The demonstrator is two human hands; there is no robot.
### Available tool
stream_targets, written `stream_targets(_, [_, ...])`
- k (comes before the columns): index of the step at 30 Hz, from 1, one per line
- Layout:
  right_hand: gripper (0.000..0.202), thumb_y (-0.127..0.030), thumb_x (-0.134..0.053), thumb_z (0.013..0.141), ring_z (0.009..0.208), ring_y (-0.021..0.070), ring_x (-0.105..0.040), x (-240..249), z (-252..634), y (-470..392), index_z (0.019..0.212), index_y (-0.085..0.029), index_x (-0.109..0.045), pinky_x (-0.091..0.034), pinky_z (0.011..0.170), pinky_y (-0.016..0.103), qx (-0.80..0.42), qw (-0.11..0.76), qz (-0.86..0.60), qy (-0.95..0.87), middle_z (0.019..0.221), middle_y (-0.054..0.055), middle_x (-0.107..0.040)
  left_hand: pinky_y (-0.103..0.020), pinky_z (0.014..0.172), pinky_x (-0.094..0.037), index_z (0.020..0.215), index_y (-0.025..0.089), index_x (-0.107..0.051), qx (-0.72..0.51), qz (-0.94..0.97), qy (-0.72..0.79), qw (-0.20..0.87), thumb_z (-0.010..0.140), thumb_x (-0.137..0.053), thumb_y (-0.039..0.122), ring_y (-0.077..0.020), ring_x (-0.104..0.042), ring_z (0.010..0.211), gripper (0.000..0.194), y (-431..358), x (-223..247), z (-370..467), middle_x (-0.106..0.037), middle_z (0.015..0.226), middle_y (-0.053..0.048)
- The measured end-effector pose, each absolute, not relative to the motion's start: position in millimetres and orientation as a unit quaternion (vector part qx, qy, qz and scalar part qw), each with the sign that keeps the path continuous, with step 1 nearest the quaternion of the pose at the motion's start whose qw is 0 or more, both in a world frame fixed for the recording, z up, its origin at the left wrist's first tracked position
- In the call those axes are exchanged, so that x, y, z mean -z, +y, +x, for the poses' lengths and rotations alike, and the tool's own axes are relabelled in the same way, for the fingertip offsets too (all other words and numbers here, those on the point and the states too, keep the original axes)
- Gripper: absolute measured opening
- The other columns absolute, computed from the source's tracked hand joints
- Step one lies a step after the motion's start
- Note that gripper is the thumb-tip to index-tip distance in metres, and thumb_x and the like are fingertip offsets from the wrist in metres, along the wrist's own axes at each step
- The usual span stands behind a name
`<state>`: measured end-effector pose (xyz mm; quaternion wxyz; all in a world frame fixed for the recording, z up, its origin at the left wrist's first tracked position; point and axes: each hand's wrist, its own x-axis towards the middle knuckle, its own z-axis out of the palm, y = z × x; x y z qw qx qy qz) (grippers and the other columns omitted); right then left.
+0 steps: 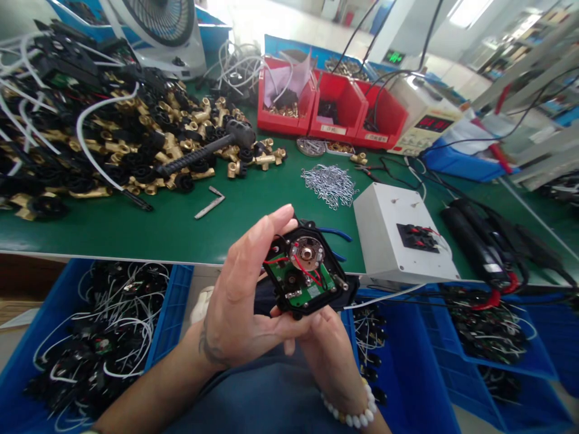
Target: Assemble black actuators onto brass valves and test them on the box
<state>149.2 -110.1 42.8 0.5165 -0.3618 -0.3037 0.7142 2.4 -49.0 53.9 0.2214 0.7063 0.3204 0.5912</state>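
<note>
Nothing reads clearly (bin labels (pixel 333 129), red display (pixel 432 123), green sign (pixel 394 57) blurred).

Green benchtop (pixel 253 202) under heaped brass fittings (pixel 170 147), small wire hooks (pixel 330 184), red bins (pixel 332 122) and a pale box (pixel 384 229)

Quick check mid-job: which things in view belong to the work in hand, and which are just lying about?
In hand:
- open black housing, held by the left hand, right hand close beneath
- green circuit board inside it

Untouched, apparently just lying about for now:
- black hammer
- pile of metal hooks
- brass fittings
- blue-handled tool
</note>
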Motion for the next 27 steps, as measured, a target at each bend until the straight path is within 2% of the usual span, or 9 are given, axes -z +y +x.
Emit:
stream_targets(8, [0.038,-0.054,-0.073,0.090,0.054,0.0097,-0.057,-43.4,150.3,-110.3,0.100,-0.018,-0.069,-0.052,0.057,0.024,-0.722,0.515,-0.354,-0.296,0.094,0.008,-0.073,-0.064,0.106,-0.058,0.161,0.046,-0.021,-0.601,0.709,0.310,0.201,0.069,-0.091,0.047,-0.0377,-0.063,0.129,0.116,-46.8,-56.2,2.6,-0.053,0.155,-0.002])
stream_targets(17, [0.041,-0.056,-0.074,0.087,0.053,0.0101,-0.054,-42.0,150.0,-109.2,0.097,-0.016,-0.069,-0.051,0.055,0.024,-0.717,0.518,-0.358,-0.300,0.082,0.005,-0.069,-0.055,0.111,-0.058,0.161,0.042,-0.025,-0.607,0.709,0.298,0.200,0.069,-0.092,0.036,-0.0343,-0.062,0.131,0.113,-47.3,-58.3,2.6,-0.053,0.156,-0.001])
stream_targets(23, [0.039,-0.055,-0.074,0.089,0.056,0.0100,-0.056,-44.1,150.3,-109.6,0.100,-0.017,-0.070,-0.052,0.057,0.024,-0.719,0.513,-0.365,-0.295,0.090,0.008,-0.072,-0.053,0.104,-0.064,0.161,0.041,-0.027,-0.613,0.715,0.292,0.168,0.070,-0.089,0.050,-0.0357,-0.066,0.126,0.111,-44.2,-59.8,3.5,-0.056,0.153,-0.001])
stream_targets(27, [0.040,-0.056,-0.073,0.088,0.056,0.0099,-0.055,-42.6,150.1,-110.1,0.100,-0.018,-0.069,-0.052,0.057,0.024,-0.720,0.512,-0.363,-0.297,0.091,0.007,-0.072,-0.053,0.105,-0.063,0.161,0.044,-0.022,-0.598,0.718,0.313,0.174,0.072,-0.088,0.049,-0.0349,-0.064,0.129,0.111,-45.0,-57.8,3.3,-0.055,0.154,0.001])
